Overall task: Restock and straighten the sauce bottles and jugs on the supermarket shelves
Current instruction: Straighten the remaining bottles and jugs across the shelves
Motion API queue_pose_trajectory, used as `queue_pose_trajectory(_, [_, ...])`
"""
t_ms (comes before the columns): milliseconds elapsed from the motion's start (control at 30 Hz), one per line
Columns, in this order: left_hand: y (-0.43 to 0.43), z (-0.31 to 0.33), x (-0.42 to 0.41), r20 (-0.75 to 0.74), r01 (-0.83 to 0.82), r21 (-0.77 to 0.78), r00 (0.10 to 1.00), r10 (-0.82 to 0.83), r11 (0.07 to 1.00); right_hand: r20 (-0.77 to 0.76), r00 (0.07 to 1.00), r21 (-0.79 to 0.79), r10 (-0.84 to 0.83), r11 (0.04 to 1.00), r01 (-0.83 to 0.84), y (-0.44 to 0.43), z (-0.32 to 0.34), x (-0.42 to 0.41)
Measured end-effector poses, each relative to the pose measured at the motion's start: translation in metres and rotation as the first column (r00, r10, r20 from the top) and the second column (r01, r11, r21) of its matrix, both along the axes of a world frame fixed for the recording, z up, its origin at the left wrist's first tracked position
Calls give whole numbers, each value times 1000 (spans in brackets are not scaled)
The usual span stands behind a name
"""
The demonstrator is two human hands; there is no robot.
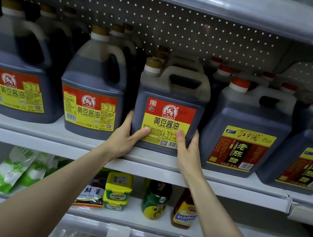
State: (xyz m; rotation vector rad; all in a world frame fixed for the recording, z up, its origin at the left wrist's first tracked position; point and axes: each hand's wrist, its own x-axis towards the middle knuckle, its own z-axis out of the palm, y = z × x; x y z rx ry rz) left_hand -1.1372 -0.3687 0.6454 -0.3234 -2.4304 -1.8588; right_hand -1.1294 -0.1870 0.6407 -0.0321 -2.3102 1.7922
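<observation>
On a white metal shelf [43,136], a square soy sauce jug [173,92] is clasped low down by the left hand [124,140] and right hand [188,153].
It sits at the front edge between a rounder jug [94,86] and a vinegar jug [249,122]; full of dark liquid, likely heavy (stiff, smooth plastic, probably slick). Thumbs press the glossy label [168,123]; the moulded top handle [186,72] looks the surer hold.
</observation>
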Motion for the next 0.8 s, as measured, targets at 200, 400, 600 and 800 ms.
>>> queue_pose_trajectory(200, [-1, 0, 0, 9, -4, -3, 1000, 4, 1000, 5, 1000, 8, 6, 1000, -6, -1, 3, 2])
queue_pose_trajectory(400, [-1, 2, 6, 30, -42, 23, 999, 42, 999, 19, 1000, -1, 21, 1000, -21, 1, 9, 7])
queue_pose_trajectory(600, [6, 18, 37, -22, -145, 50, 989, 146, 988, -6, 1000, -75, 2, 997, -3, 6, 31, 41])
queue_pose_trajectory(800, [24, 41, 72, -157, -211, -20, 966, 205, 977, -30, 996, -54, -80, 996, 78, 25, 52, 83])
